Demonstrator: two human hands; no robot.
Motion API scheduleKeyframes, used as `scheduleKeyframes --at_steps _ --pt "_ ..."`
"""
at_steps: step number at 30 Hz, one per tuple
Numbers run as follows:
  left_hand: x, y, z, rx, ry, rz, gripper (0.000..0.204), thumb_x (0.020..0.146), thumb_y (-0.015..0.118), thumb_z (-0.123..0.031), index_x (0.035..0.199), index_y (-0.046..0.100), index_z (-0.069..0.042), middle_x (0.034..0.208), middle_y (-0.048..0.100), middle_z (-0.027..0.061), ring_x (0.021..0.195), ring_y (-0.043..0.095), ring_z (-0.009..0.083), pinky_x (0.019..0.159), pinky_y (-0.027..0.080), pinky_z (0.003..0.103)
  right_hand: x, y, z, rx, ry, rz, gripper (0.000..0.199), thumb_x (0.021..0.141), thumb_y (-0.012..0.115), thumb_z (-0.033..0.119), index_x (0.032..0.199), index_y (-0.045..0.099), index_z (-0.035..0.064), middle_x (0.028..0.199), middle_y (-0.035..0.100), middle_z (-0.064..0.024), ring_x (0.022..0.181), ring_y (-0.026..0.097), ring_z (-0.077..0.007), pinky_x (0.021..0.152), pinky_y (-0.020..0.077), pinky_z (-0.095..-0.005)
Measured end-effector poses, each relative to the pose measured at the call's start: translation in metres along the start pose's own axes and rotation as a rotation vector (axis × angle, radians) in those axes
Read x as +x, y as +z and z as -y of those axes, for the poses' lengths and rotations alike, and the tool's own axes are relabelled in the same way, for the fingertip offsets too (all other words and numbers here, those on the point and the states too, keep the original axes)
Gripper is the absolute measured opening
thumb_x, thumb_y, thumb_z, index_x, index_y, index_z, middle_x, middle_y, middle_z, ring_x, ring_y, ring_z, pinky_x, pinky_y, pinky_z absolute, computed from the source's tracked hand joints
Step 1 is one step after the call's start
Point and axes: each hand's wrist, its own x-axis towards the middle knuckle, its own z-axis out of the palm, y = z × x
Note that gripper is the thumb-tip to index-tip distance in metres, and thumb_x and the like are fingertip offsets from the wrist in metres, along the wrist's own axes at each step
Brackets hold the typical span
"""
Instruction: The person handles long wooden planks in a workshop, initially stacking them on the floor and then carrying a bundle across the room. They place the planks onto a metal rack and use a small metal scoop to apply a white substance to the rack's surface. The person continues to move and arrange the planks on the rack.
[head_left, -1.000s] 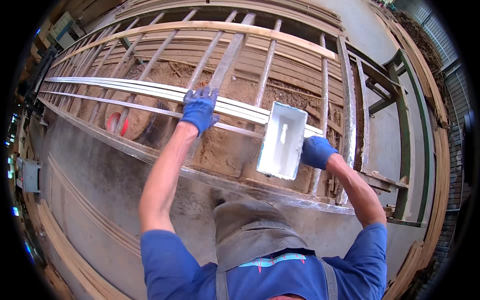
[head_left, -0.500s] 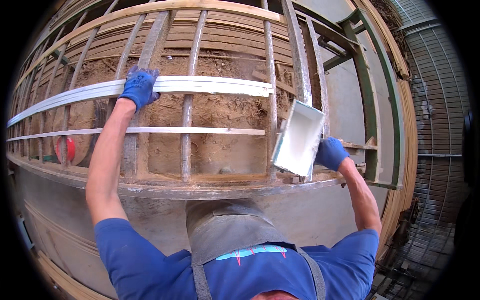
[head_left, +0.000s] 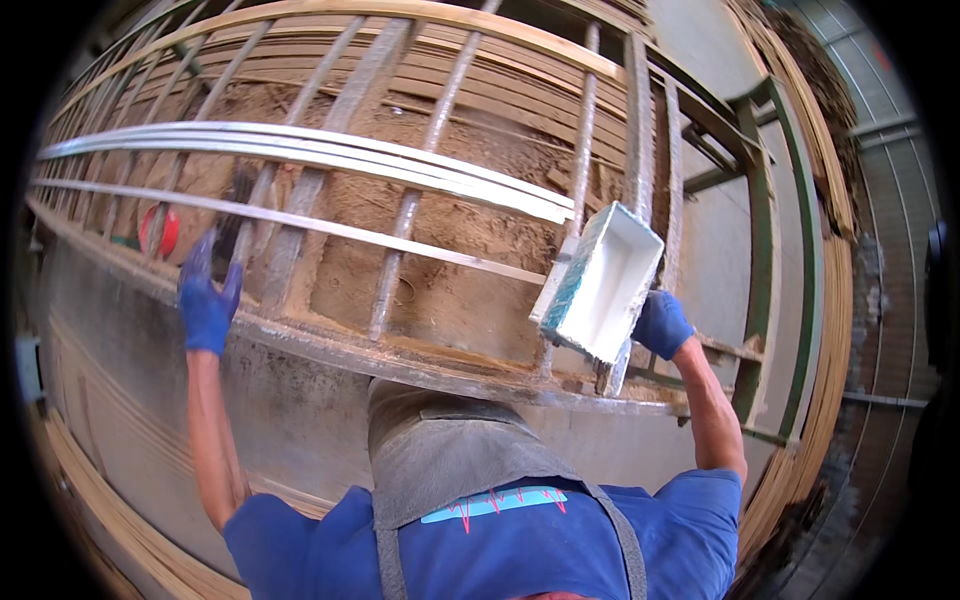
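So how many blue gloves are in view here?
2: one on the left hand, near the single white strip; one on the right hand, holding the white box.

1. A woodworking workshop is shown by sawdust spread beneath the barred rack at centre frame.
2. Long planks are stacked at upper centre; more timber is piled along the right edge.
3. White strips are laid across the rack, left of centre.
4. A grey work apron is worn at lower centre.
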Motion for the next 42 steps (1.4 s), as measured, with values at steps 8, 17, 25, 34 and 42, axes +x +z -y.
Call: scheduleKeyframes --at_steps 8,17,25,34,42 --pt "-0.257 -0.004 0.111 -0.297 -0.680 -0.028 0.040 0.093 0.064 -0.011 0.128 0.057 0.005 0.125 0.063 0.0152 0.113 0.060 0.0207 0.099 0.045 0.032 0.129 0.038 0.100 -0.050 -0.260 0.098 0.024 0.082 0.060 0.020 0.067 0.066 0.0019 0.061 0.060 -0.0224 0.056 0.062 -0.0359 0.056 0.0513 -0.0435" --pt "-0.540 0.089 0.122 -0.827 -1.507 0.542 0.025 0.096 0.057 -0.029 0.109 0.066 -0.009 0.091 0.068 0.0070 0.079 0.062 0.0163 0.068 0.047 0.030 0.100 -0.063 0.042 0.193 -0.177 -0.162 0.016 0.083 0.065 0.015 0.093 0.070 0.0050 0.081 0.069 -0.0200 0.074 0.068 -0.0363 0.069 0.0551 -0.0417" --pt "-0.593 0.073 -0.022 -0.986 -1.933 0.828 0.022 0.093 0.062 -0.037 0.098 0.061 -0.016 0.080 0.070 0.0069 0.057 0.060 0.0185 0.046 0.038 0.033 0.128 -0.039 -0.027 -0.061 0.051 -0.067 0.028 0.082 0.067 0.029 0.097 0.071 0.0061 0.088 0.069 -0.0213 0.086 0.066 -0.0410 0.076 0.0526 -0.0455" --pt "-0.417 0.083 -0.010 -0.980 -1.442 0.325 0.025 0.093 0.055 -0.024 0.113 0.066 -0.013 0.087 0.072 0.0069 0.067 0.065 0.0145 0.050 0.043 0.027 0.291 -0.012 0.158 0.090 -0.160 -0.158 0.034 0.090 0.062 0.034 0.096 0.070 0.0011 0.085 0.068 -0.0229 0.081 0.066 -0.0409 0.070 0.0533 -0.0454" --pt "-0.576 0.076 -0.047 -0.825 -1.927 0.801 0.028 0.094 0.057 -0.039 0.106 0.063 -0.014 0.095 0.073 0.0068 0.069 0.066 0.0196 0.058 0.047 0.035 0.122 -0.032 0.056 0.225 -0.349 -0.221 0.023 0.075 0.072 0.020 0.090 0.070 0.0029 0.082 0.070 -0.0187 0.081 0.067 -0.0400 0.068 0.0541 -0.0433"
